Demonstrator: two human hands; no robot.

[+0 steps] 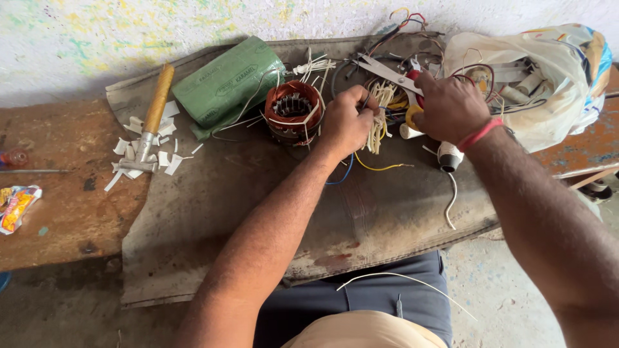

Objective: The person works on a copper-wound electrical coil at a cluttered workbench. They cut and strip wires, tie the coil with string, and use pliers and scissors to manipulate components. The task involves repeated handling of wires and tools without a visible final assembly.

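My left hand is closed on a bundle of cream-coloured sleeving strands, just right of a copper-wound motor stator. My right hand grips red-handled pliers, whose metal jaws point left toward the strands. A yellow wire and a blue wire trail out below my left hand. All of this lies on a worn grey mat spread over a rusty bench.
A green roll of insulating sheet lies left of the stator. A wooden-handled hammer rests among white paper scraps. A plastic bag of wires and parts sits at right. A white tape roll lies under my right wrist.
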